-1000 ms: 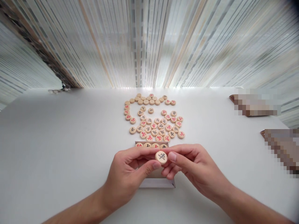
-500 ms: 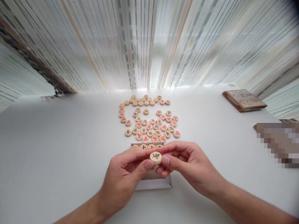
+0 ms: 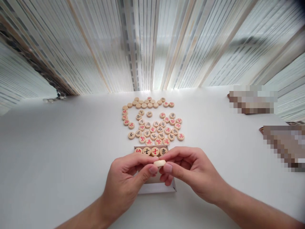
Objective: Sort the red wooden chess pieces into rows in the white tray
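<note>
Between the fingertips of my left hand (image 3: 130,181) and my right hand (image 3: 188,171), a round wooden piece (image 3: 159,163) is pinched and tilted, so its edge shows and its character does not. Both hands are above an open box (image 3: 156,188). Along the far side of the box lies a row of pieces with red and black characters, among them a red-marked piece (image 3: 155,151). My hands cover part of the box, and another piece partly shows just behind the held one.
Several loose pieces (image 3: 153,136) are spread beyond the box, some with blank tops. Two partly pixelated brown box-like objects (image 3: 250,103) lie at the right. A striped curtain (image 3: 152,44) hangs behind the white table (image 3: 71,143).
The held piece has tipped, so its black character is no longer visible. My right hand has shifted slightly, and more of the row in the box shows.
</note>
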A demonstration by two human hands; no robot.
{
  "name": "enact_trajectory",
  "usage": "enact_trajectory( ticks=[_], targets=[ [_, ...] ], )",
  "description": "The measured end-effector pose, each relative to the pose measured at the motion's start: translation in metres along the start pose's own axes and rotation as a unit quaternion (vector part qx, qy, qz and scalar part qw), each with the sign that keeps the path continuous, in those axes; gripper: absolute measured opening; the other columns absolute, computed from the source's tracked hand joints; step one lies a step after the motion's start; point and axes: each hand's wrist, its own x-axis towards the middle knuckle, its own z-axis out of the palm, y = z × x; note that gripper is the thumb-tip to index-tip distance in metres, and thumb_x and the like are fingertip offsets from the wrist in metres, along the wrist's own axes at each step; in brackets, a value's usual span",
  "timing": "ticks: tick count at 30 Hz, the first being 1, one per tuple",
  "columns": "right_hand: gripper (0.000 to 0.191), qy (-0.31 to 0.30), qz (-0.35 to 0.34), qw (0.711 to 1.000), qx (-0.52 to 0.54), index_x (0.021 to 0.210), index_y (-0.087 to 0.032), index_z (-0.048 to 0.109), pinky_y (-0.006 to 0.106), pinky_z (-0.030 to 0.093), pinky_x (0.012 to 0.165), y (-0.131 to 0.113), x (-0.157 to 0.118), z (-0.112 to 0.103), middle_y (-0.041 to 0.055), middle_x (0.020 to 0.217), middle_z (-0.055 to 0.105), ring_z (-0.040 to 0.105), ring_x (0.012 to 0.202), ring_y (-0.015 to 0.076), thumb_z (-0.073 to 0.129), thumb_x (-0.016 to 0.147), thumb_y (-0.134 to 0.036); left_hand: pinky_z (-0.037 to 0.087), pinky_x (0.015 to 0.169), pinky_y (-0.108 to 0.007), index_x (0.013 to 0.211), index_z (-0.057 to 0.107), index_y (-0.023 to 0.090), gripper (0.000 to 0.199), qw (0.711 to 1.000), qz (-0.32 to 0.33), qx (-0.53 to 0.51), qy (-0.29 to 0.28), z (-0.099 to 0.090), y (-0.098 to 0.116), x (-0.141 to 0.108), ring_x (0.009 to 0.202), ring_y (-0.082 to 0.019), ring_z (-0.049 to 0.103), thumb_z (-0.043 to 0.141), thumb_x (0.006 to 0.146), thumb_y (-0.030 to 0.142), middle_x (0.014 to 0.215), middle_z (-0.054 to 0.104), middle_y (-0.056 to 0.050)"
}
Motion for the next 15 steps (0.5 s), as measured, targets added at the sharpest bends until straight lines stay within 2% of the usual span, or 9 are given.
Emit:
enact_trajectory(
  ticks=[2, 5, 9, 15],
  targets=[
    [0.013, 0.000, 0.008, 1.000, 0.000, 0.096, -0.016, 0.084, 0.016, 0.065, 0.065, -0.0013, 0.0003, 0.0002, 0.0037, 0.078, 0.082, 0.077, 0.068, 0.0106, 0.090, 0.089, -0.025, 0.067, 0.071, -0.017, 0.104, 0.088, 0.029, 0.018, 1.000, 0.000, 0.001, 0.002, 0.0006, -0.0007, -0.0023, 0.076, -0.013, 0.080, 0.080, 0.094, 0.016, 0.086, 0.084, 0.001],
    [0.019, -0.004, 0.024, 1.000, 0.008, 0.089, -0.013, 0.080, 0.016, 0.064, 0.062, -0.0026, 0.0012, -0.0005, 0.0044, 0.073, 0.081, 0.076, 0.064, 0.0102, 0.086, 0.093, -0.031, 0.069, 0.075, -0.022, 0.117, 0.084, 0.034, 0.034, 1.000, 0.007, -0.006, -0.010, 0.0018, -0.0029, -0.0058, 0.079, -0.015, 0.082, 0.079, 0.093, 0.010, 0.091, 0.085, 0.002],
    [0.027, -0.008, 0.046, 0.999, 0.013, 0.086, -0.012, 0.077, 0.016, 0.063, 0.059, -0.0019, 0.0022, -0.0019, 0.0046, 0.071, 0.079, 0.076, 0.062, 0.0108, 0.086, 0.093, -0.036, 0.069, 0.085, -0.023, 0.128, 0.079, 0.035, 0.049, 0.999, 0.024, -0.008, -0.035, 0.0034, -0.0060, -0.0063, 0.088, -0.015, 0.083, 0.080, 0.091, 0.004, 0.101, 0.086, 0.002],
    [0.032, 0.001, 0.078, 0.997, 0.004, 0.082, -0.011, 0.076, 0.018, 0.061, 0.054, -0.0024, 0.0026, -0.0015, 0.0039, 0.067, 0.076, 0.072, 0.057, 0.0124, 0.094, 0.081, -0.038, 0.069, 0.082, -0.021, 0.123, 0.082, 0.030, 0.040, 0.998, 0.012, -0.037, -0.057, 0.0056, 0.0001, -0.0029, 0.083, -0.015, 0.084, 0.079, 0.092, 0.005, 0.101, 0.087, 0.000]
  ],
)
